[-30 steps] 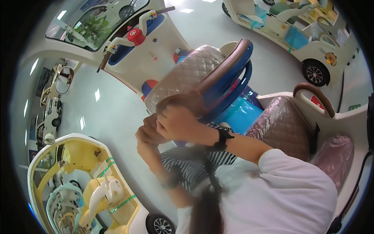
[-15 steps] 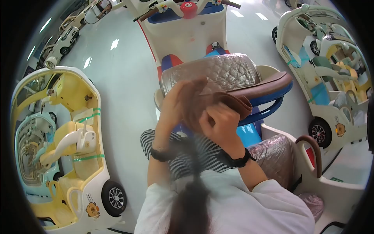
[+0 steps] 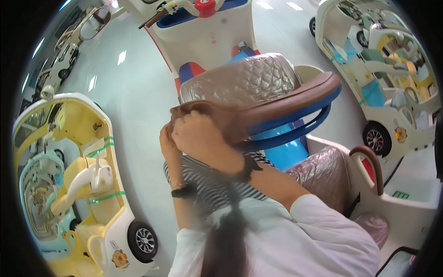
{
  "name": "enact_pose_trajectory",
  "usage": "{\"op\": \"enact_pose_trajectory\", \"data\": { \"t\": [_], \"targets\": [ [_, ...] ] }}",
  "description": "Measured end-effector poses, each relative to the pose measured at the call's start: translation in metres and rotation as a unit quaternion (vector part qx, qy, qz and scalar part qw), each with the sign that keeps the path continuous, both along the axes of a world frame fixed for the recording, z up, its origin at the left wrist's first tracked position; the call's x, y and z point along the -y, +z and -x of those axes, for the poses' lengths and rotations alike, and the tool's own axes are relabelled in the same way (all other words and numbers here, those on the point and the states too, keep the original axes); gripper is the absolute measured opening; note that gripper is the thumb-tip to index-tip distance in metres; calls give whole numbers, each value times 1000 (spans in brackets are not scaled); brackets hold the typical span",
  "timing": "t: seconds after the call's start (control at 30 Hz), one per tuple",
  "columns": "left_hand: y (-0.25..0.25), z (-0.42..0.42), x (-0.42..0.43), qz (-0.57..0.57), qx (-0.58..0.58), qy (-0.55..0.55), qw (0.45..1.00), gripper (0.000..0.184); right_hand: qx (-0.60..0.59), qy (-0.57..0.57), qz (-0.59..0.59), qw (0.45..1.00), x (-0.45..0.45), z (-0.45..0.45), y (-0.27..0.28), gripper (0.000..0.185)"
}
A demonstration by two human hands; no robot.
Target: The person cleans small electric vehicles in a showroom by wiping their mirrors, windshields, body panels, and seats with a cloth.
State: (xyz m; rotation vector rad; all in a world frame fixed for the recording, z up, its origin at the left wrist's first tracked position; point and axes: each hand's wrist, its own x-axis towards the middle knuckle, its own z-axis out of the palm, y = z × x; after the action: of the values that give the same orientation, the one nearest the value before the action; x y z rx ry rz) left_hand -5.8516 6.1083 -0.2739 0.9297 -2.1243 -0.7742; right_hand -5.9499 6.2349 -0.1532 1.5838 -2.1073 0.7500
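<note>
My right hand (image 3: pixel 196 135) is closed on the loose end of a brown leather-like cover (image 3: pixel 281 101), which lies along a curved bar with a blue underside (image 3: pixel 295 119). Close beside it, lower and to the left, my left hand (image 3: pixel 169 142) is bent around the same end of the cover; its fingertips are partly hidden. Behind the cover stands a quilted seat back in clear plastic (image 3: pixel 244 79). Dark bands circle both wrists. Dark hair blurs the view between my forearms.
A white vehicle body with handlebars (image 3: pixel 205 39) is ahead. A plastic-wrapped seat (image 3: pixel 323 177) and a brown armrest (image 3: pixel 371 168) are at the right. A yellow and white vehicle (image 3: pixel 99 180) stands at the left, another vehicle (image 3: pixel 369 78) at the upper right.
Since half a second ago, my right hand has moved left and up to the left hand, and the cover's loose end has been drawn left. The view has also shifted.
</note>
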Motion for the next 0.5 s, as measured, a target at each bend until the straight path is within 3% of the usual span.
{"op": "enact_pose_trajectory", "data": {
  "t": [0.1,0.2,0.3,0.4,0.5],
  "targets": [
    [18,-2,-17,59,61,-13,996,37,15,31,-72,997,18,-6,-5,15],
    [46,-4,-31,33,182,-5,983,38,-8,24,-80,996,21,-8,-14,16],
    [31,-21,-19,90,212,-49,972,38,-26,58,-67,996,11,-10,-18,15],
    [37,-29,-27,30,371,-23,928,37,-24,81,-26,996,-3,-14,-23,17],
    [19,-43,-16,60,340,-49,937,34,-38,97,10,995,-20,-19,-29,16]
  ]
}}
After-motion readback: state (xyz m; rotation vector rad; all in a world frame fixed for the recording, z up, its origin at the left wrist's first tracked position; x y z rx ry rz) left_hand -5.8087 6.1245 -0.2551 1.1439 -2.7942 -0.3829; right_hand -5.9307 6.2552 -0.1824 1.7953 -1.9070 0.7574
